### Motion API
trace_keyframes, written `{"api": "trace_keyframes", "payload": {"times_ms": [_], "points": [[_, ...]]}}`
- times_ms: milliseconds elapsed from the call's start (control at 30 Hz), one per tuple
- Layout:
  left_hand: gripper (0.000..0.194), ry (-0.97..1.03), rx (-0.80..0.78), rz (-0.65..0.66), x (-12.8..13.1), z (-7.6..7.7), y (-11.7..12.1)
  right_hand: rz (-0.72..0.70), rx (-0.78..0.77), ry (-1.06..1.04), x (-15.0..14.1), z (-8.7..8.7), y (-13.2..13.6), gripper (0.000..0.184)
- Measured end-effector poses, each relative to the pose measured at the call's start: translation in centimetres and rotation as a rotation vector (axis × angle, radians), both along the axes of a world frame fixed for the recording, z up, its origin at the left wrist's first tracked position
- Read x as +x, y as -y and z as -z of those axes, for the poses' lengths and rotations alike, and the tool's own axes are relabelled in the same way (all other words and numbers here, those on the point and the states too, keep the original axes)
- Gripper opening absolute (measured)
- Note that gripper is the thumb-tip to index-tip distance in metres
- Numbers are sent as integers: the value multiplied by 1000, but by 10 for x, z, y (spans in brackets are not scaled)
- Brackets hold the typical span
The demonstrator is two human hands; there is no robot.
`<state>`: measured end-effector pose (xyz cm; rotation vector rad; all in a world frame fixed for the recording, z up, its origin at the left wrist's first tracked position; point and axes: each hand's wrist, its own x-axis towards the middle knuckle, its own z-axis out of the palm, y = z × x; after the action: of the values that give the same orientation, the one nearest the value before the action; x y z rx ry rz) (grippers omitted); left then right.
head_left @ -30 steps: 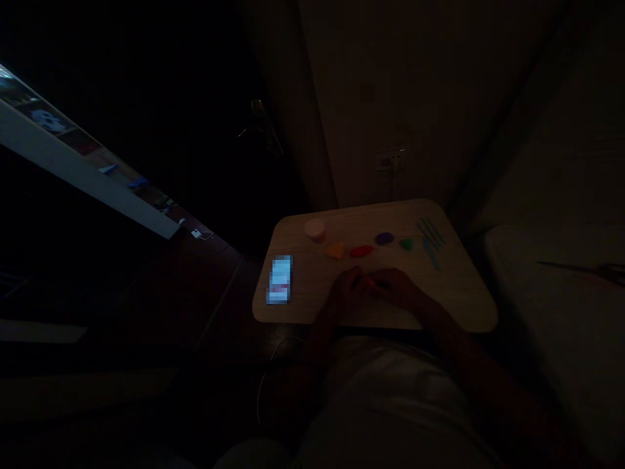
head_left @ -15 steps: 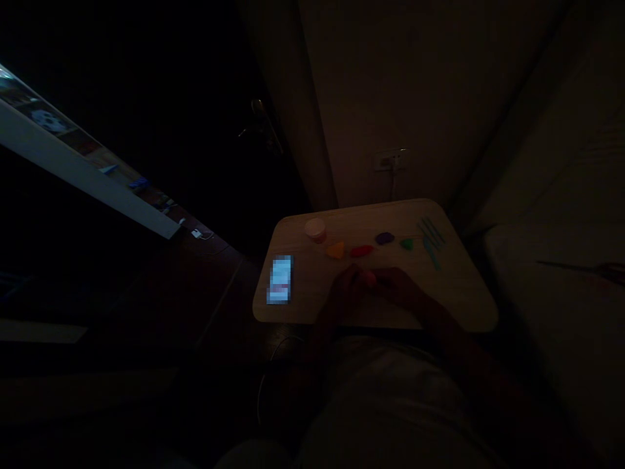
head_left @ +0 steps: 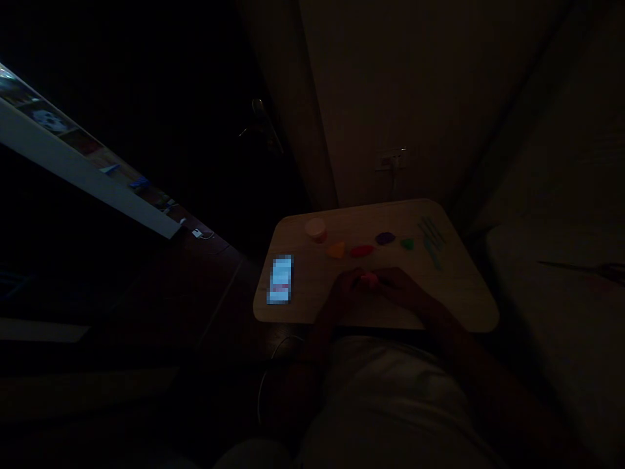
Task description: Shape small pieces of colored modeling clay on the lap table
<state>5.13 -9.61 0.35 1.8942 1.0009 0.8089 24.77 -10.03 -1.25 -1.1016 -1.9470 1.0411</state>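
Note:
In the dim head view, a pinkish-red lump of modelling clay [head_left: 370,281] is held between both hands over the near half of the small table. My left hand [head_left: 347,285] has its fingers closed on the lump's left side. From the right, my right hand [head_left: 398,284] grips the same lump; its fingertips are hard to make out in the dark. Just beyond the hands lie an orange wedge-shaped piece [head_left: 336,250], a red oval piece [head_left: 362,251], a purple piece [head_left: 385,238] and a small green piece [head_left: 407,243].
A round lidded tub [head_left: 316,230] stands at the table's back left, and a lit phone [head_left: 280,279] lies near the left edge. Several thin teal sticks [head_left: 431,233] lie at the right of the wooden table [head_left: 459,299]. A wall socket [head_left: 392,160] with a plugged-in cord is behind.
The pinkish-red lump has shifted slightly between my fingers and shows a wider, less round outline. Both hands stay in nearly the same place; the pieces on the table have not moved.

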Motion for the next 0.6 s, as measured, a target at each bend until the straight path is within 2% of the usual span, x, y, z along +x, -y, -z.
{"api": "trace_keyframes", "payload": {"times_ms": [167, 367, 467, 600], "points": [[47, -35, -5, -16, -1, 5, -2, 6, 25, 13, 0, 1, -1, 42], [45, -12, -19, 18, -3, 3, -2, -6, 42, 6, 1, 3, -2, 39], [41, 28, -53, 49, -4, 3, -2, -22, -8, -4, 1, 3, -1, 47], [37, 45, -48, 23, -1, 4, -1, -9, -68, -30, 0, -2, 2, 54]]}}
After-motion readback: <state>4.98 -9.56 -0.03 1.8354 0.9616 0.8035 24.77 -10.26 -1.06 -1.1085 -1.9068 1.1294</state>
